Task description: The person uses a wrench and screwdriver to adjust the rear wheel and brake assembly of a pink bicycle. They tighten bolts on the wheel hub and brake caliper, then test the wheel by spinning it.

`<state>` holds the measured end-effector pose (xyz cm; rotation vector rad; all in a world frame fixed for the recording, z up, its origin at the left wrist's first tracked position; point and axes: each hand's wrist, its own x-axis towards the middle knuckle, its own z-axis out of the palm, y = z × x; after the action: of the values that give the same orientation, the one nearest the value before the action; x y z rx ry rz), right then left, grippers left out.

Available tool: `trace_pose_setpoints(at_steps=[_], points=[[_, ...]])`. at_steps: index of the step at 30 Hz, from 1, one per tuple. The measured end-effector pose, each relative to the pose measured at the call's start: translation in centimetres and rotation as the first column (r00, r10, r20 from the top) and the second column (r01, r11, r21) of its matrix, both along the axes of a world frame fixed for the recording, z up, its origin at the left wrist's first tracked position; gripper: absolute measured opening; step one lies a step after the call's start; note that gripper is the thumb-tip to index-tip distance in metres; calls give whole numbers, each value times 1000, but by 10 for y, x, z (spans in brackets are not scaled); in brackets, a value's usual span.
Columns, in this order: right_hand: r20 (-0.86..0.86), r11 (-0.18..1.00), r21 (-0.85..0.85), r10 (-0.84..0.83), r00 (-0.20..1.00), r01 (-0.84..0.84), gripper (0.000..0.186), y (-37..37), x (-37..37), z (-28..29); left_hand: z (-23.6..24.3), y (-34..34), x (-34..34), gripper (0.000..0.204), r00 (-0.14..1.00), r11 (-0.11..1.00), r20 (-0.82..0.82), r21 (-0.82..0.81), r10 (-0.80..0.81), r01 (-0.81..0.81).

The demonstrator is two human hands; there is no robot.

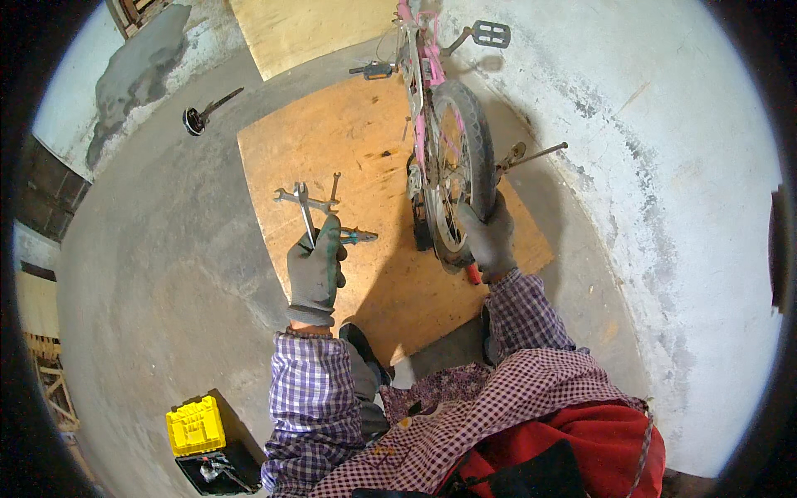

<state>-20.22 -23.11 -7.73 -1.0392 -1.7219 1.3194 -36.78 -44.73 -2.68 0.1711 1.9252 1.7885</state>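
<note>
Two grips I monitor: left hand (pixel 315 270), fingers closed round a wrench (pixel 306 214) at left above the board (pixel 332 149), probably keeping its head exposed; right hand (pixel 491 239), fingers clasping the bicycle wheel (pixel 475 137) at right, presumably steadying it.

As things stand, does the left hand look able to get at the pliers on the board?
Probably yes: the pliers show just right of the left hand, with nothing lying over the part in sight. The wrench in that hand may need setting down first.
</note>
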Motion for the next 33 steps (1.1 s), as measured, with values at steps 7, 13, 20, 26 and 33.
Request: trace_pose_setpoints(at_steps=[7,13,20,26,33], points=[[121,996,92,-33,992,22,47,7,5,2,1,2,6,39,1000,999,1,-34,-22,22],[-6,994,109,8,1000,-8,45,11,6,-8,-10,3,1,29,998,997,9,-30,-68,69],[20,993,117,23,1000,-25,47,11,2,-12,-16,-3,-2,34,994,994,-21,-23,-110,109],[43,999,-37,3,999,-1,43,1,0,3,-21,-2,-2,26,997,995,-11,-66,-80,80],[-31,1000,-27,-8,999,7,44,-1,-6,-7,-33,-4,-10,33,971,988,-189,-73,-144,133]])
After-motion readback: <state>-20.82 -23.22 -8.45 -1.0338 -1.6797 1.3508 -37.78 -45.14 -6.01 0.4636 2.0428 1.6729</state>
